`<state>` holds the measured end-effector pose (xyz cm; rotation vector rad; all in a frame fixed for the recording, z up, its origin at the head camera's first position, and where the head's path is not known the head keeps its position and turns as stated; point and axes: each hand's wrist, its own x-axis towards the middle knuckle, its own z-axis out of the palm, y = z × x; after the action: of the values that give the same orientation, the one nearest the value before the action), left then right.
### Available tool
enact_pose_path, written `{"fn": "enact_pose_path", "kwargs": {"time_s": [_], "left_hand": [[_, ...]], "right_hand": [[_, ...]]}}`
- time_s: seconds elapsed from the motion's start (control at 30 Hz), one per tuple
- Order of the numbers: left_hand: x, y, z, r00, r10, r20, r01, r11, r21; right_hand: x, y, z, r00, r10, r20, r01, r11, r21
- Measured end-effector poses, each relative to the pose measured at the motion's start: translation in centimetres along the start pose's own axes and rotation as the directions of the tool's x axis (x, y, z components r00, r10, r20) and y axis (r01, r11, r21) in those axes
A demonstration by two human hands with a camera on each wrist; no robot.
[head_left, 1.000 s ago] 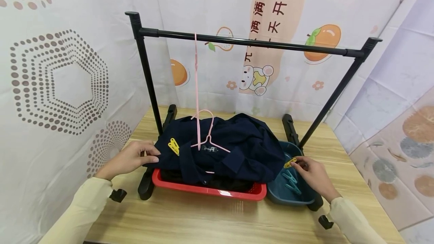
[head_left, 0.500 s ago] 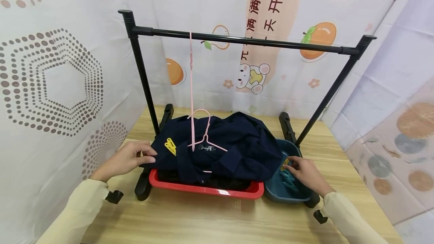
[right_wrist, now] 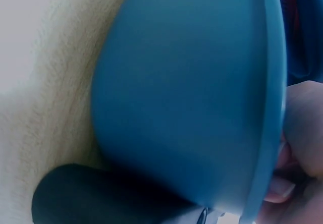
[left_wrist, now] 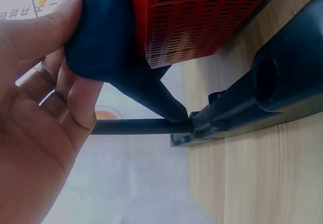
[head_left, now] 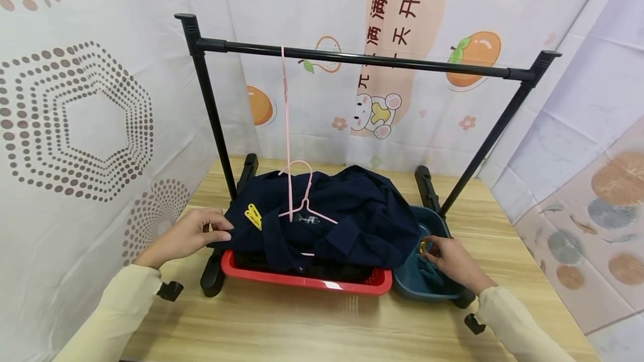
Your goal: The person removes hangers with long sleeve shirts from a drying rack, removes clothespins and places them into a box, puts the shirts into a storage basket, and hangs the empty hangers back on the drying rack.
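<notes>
A navy collared garment (head_left: 372, 211) lies heaped over a red basket (head_left: 322, 284). My left hand (head_left: 193, 236) pinches its left edge; in the left wrist view the thumb presses the navy cloth (left_wrist: 101, 37) against the fingers. Two yellow clothespins (head_left: 253, 215) are on the garment near that hand. My right hand (head_left: 455, 261) reaches into a blue basin (head_left: 412, 289) and pinches a yellow clothespin (head_left: 422, 247), mostly hidden by the fingers. Teal clothespins (head_left: 427, 270) lie under that hand. In the right wrist view the basin's wall (right_wrist: 186, 93) hides most of the fingers.
A black rack with a crossbar (head_left: 362, 60) stands over the basket. One pink hanger (head_left: 288, 127) hangs from the bar, edge-on; another pink hanger (head_left: 308, 200) lies at the garment's collar. Black rack feet (head_left: 213, 278) flank the basket and basin. Printed curtains surround the table (head_left: 282, 323).
My right hand has lowered into the blue basin with the yellow clothespin. The left hand keeps its pinch on the garment. The hanging hanger has swung slightly, and the head view has shifted a little.
</notes>
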<state>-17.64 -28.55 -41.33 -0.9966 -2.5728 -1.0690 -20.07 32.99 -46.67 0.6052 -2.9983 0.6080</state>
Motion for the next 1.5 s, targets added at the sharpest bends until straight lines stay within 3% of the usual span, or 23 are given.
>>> {"fn": "enact_pose_path", "kwargs": {"time_s": [0.33, 0.53, 0.77, 1.03, 1.33, 1.5], "left_hand": [[-0.2, 0.1, 0.0, 1.0, -0.003, 0.005, 0.003, 1.0, 0.005], [-0.2, 0.1, 0.0, 1.0, 0.001, -0.001, -0.001, 1.0, 0.018], [-0.2, 0.0, 0.0, 1.0, -0.016, 0.009, 0.016, 1.0, 0.008], [-0.2, -0.2, 0.1, 1.0, -0.02, 0.008, 0.02, 1.0, 0.008], [0.0, -0.1, 0.0, 1.0, -0.012, 0.002, 0.012, 1.0, 0.011], [-0.1, -0.2, 0.0, 1.0, -0.012, 0.003, 0.012, 1.0, 0.01]], "right_hand": [[-0.2, -0.4, 0.1, 0.997, -0.05, 0.057, 0.048, 0.998, 0.034], [-0.3, -0.5, -0.2, 0.998, -0.054, 0.037, 0.053, 0.998, 0.028], [-0.5, -0.7, -1.2, 0.994, -0.041, -0.101, 0.04, 0.999, -0.013], [-0.2, -2.0, -2.8, 0.946, -0.041, -0.321, 0.044, 0.999, 0.001], [-0.3, -4.2, -4.1, 0.918, -0.05, -0.394, 0.061, 0.998, 0.015], [-0.3, -6.0, -4.8, 0.901, -0.098, -0.423, 0.125, 0.991, 0.037]]}}
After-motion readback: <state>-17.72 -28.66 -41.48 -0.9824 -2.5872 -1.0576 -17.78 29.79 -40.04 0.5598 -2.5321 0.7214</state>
